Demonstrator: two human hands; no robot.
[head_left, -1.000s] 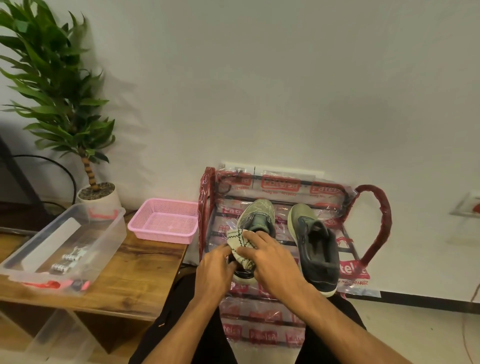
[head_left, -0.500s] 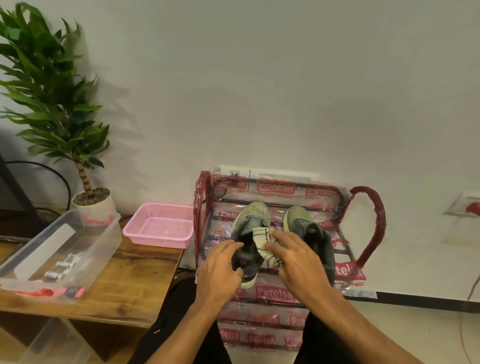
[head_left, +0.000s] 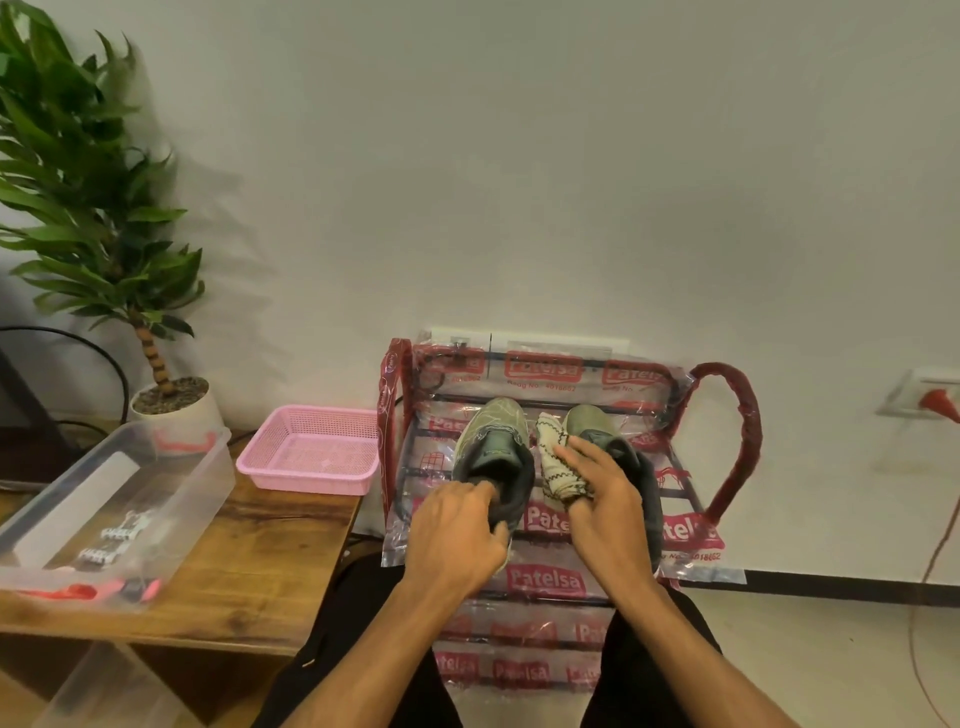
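Two olive-green and black shoes stand side by side on the top shelf of a plastic-wrapped red shoe rack (head_left: 727, 441). My left hand (head_left: 457, 540) grips the heel of the left shoe (head_left: 493, 441), with fingers curled over its collar. My right hand (head_left: 602, 499) holds a cream cloth with black zigzag stitching (head_left: 558, 462) between the two shoes. The right shoe (head_left: 589, 428) is mostly hidden behind my right hand; only its toe and part of its collar show.
A wooden table (head_left: 249, 561) on the left carries a pink mesh basket (head_left: 311, 452), a clear plastic tub (head_left: 109, 509) with small items, and a potted plant (head_left: 171, 400). A white wall is behind the rack. A wall socket with a red plug (head_left: 935, 397) is at right.
My right hand has carried the cloth from the left shoe's opening rightward to the gap between the shoes. My left hand has shifted onto the left shoe's heel.
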